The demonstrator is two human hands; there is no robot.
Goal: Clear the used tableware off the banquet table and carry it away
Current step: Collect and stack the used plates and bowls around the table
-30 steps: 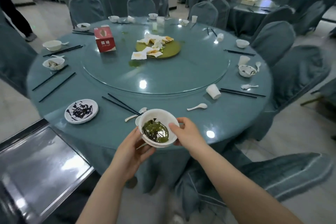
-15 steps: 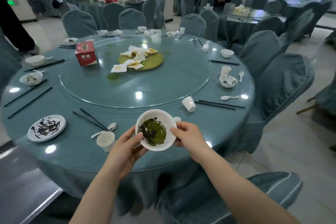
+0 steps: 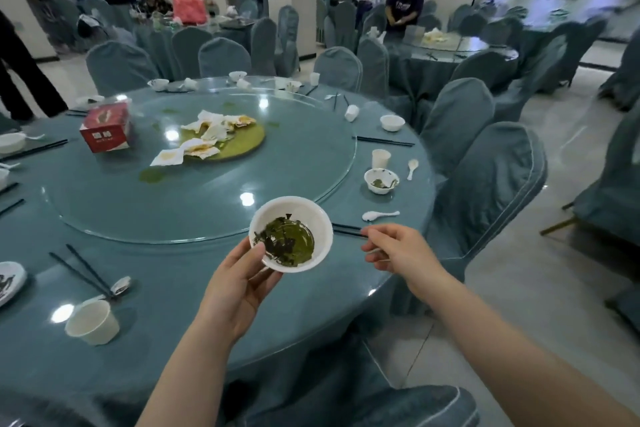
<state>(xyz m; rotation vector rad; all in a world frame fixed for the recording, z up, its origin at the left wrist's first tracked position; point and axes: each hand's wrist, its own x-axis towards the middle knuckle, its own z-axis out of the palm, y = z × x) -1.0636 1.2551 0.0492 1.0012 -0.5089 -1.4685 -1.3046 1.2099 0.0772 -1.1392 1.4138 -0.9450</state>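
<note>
My left hand point(image 3: 239, 284) grips a white bowl point(image 3: 291, 234) smeared with dark green leftovers and holds it above the near edge of the round banquet table point(image 3: 207, 333). My right hand point(image 3: 398, 250) is off the bowl, just to its right, fingers curled. It pinches what looks like a thin white spoon handle, mostly hidden in the fingers. Used tableware lies around: a white cup point(image 3: 91, 322), black chopsticks point(image 3: 83, 270) with a spoon point(image 3: 121, 284), a dirty bowl point(image 3: 381, 180), a cup point(image 3: 381, 158) and a loose spoon point(image 3: 379, 216).
The glass turntable point(image 3: 294, 167) carries a red tissue box point(image 3: 105, 130) and soiled napkins point(image 3: 207, 139) on a green mat. Covered chairs point(image 3: 485, 191) crowd the table's right side, one at my knees. A person point(image 3: 405, 7) stands at another table behind.
My right hand has let go of the bowl's rim and moved right with fingers pinched. The left hand alone holds the bowl. My view has shifted right along the table.
</note>
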